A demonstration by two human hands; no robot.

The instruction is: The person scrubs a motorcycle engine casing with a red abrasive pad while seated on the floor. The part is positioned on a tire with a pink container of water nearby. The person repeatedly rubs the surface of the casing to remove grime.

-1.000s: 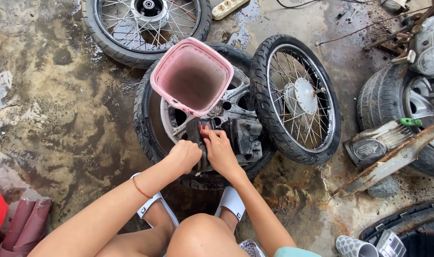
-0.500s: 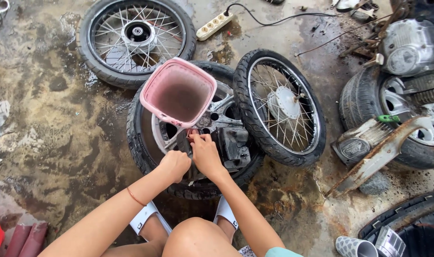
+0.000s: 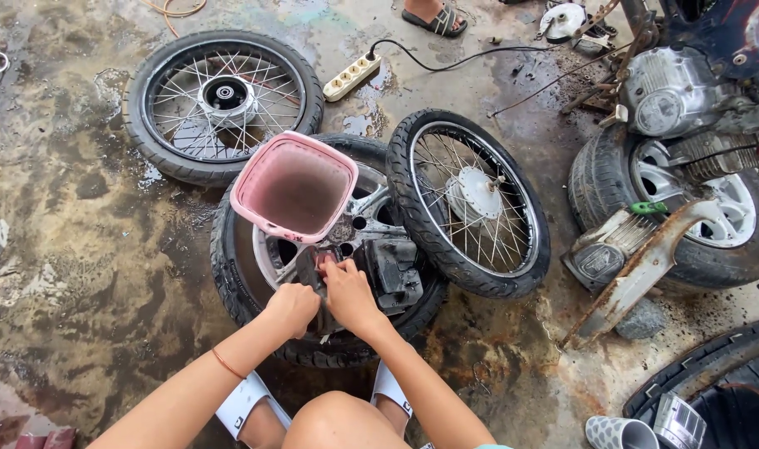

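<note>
A: Both hands low over the tyre-mounted wheel [image 3: 254, 283] lying flat on the wet floor [image 3: 71, 249]. Left hand [image 3: 292, 308] curled into a fist, gripping a dark part [image 3: 311, 273] at the hub.
B: Right?
A: Right hand [image 3: 348, 293] just beside it, fingers bent down, pinching the same dark part. Forearms converging from below.
B: Surroundings?
A: Pink basket [image 3: 294, 188] tilted on the wheel, just above the hands. Spoked wheel [image 3: 471, 204] leaning against the right side.
</note>
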